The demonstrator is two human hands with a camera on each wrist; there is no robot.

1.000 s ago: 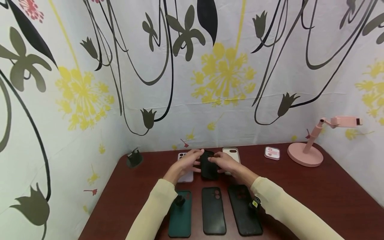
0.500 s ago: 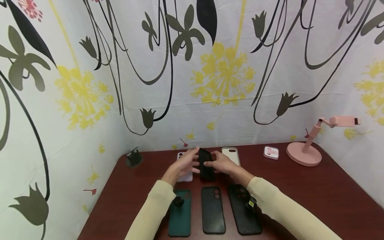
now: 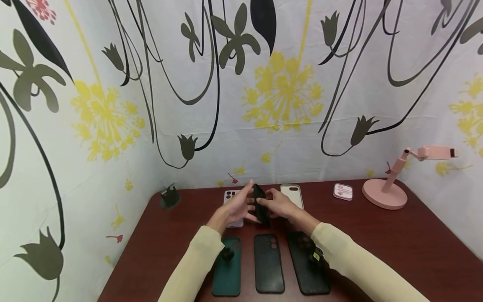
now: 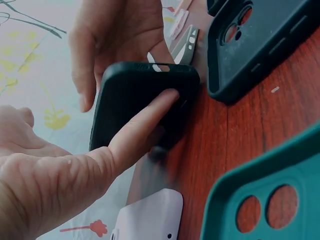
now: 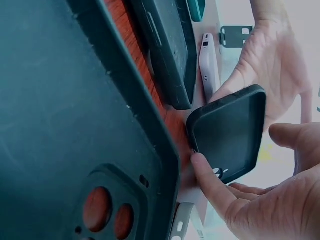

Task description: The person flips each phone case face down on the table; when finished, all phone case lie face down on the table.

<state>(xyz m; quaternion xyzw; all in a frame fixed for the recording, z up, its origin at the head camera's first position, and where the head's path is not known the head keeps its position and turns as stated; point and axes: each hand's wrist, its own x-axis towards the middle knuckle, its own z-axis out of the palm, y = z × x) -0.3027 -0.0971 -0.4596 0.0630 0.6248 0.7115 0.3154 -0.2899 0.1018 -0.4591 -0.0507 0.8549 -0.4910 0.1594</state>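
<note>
Tilted further onto its long edge than a second ago, the black phone case (image 3: 260, 204) now stands nearly upright at the far middle of the worktop (image 3: 377, 243), one corner on the wood. Left hand (image 3: 235, 206) braces its back with straight fingers; right hand (image 3: 279, 204) pinches the opposite edge, steadying it. Matte, soft-looking, round-cornered, it stands beyond the green case (image 3: 227, 268) and two dark cases (image 3: 268, 268).
</note>
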